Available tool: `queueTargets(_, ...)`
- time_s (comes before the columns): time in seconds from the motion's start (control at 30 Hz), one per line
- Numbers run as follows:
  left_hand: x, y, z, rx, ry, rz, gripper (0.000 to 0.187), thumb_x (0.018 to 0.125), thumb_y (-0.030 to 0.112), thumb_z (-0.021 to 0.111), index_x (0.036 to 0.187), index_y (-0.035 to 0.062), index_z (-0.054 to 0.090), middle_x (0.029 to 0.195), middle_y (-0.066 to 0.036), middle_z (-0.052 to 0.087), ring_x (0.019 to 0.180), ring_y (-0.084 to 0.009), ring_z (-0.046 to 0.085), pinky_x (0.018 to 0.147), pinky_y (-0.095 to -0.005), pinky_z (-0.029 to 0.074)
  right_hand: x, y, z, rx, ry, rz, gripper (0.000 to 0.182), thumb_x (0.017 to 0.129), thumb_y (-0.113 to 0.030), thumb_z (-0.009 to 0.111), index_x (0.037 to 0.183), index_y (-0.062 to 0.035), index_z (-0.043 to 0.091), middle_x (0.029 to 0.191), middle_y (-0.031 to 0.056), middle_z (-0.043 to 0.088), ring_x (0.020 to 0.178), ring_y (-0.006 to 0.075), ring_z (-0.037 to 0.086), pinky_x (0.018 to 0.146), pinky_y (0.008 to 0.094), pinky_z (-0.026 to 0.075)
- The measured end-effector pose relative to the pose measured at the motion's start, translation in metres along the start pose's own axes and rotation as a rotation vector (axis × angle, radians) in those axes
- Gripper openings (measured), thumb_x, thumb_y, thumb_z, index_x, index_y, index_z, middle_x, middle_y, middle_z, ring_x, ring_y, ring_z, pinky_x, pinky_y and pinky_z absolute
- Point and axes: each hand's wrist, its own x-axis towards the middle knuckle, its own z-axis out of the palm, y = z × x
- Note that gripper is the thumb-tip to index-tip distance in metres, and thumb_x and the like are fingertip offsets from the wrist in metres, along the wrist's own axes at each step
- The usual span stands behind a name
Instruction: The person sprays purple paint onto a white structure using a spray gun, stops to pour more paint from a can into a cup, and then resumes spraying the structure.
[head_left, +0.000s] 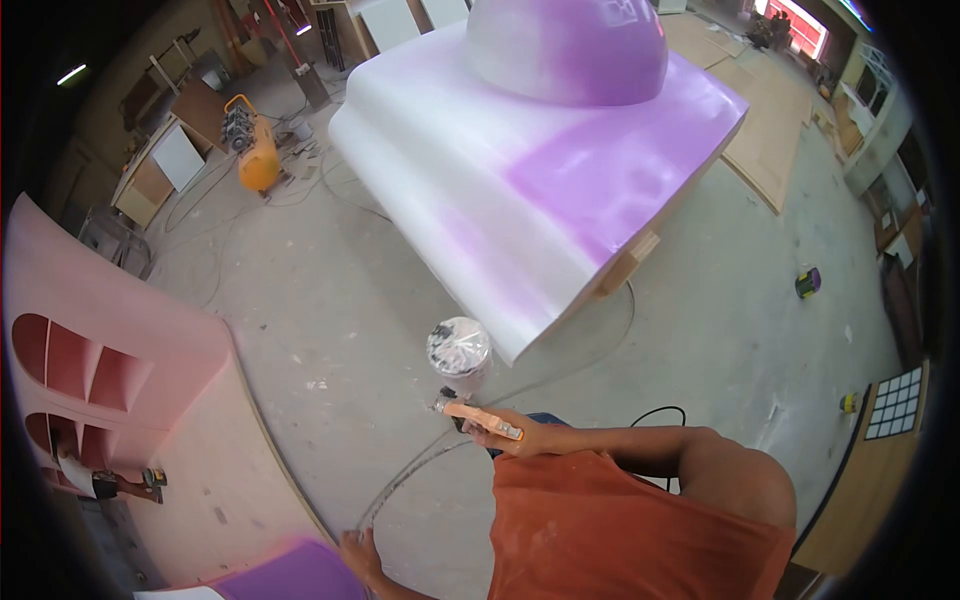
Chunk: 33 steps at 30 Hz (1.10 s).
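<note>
Pointing leftward, long axis slanting, the spray gun [484, 417] sits in curled fingers of the right hand [512, 436].

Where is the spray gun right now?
Just below the middle of the head view, the spray gun is in the person's right hand, right beneath the round, paint-smeared container.

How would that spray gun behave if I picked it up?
The spray gun would probably feel front-heavy, since its wide cup sits beyond the slim handle. Stood up and nudged, it might tip toward that bulky end. The cup's smeared top could be slippery, though I can't tell if it's wet.
</note>
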Motion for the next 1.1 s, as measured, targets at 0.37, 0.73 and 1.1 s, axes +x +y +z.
queueTargets(0.37, 0.275, 0.019, 0.068, 0.01, -0.316, 0.392, 0.029, 0.08, 0.027, 0.081, 0.078, 0.0, 0.072, 0.095, -0.011, 0.065, 0.095, -0.0346, 0.058, 0.086, -0.0475, 0.045, 0.234, 0.018, 0.038, -0.094, 0.334, -0.141, 0.021, 0.102, -0.015, 0.058, 0.119, -0.004, 0.058, 0.098, -0.0004, 0.058, 0.084, 0.0108, 0.052, 0.078, 0.0295, 0.045)
queueTargets(0.73, 0.503, 0.05, 0.137, -0.116, -0.458, 0.57, 0.039, 0.093, 0.03, 0.063, 0.069, -0.0006, 0.067, 0.082, -0.013, 0.067, 0.082, -0.0369, 0.062, 0.083, -0.0489, 0.046, 0.306, 0.039, 0.046, -0.169, 0.69, 0.033, 0.029, 0.099, -0.022, 0.064, 0.122, -0.0045, 0.058, 0.094, 0.0067, 0.062, 0.087, 0.0179, 0.057, 0.08, 0.0338, 0.047)
queueTargets(1.1, 0.768, 0.101, 0.058, -0.561, -0.259, 0.76, 0.03, 0.087, 0.004, 0.06, 0.063, -0.0089, 0.048, 0.063, -0.015, 0.046, 0.051, -0.0292, 0.041, 0.051, -0.0421, 0.03, 0.468, 0.013, 0.079, 0.016, 1.301, -0.049, 0.027, 0.1, -0.012, 0.061, 0.125, -0.0031, 0.057, 0.102, 0.0008, 0.061, 0.096, 0.0112, 0.057, 0.088, 0.0306, 0.048)
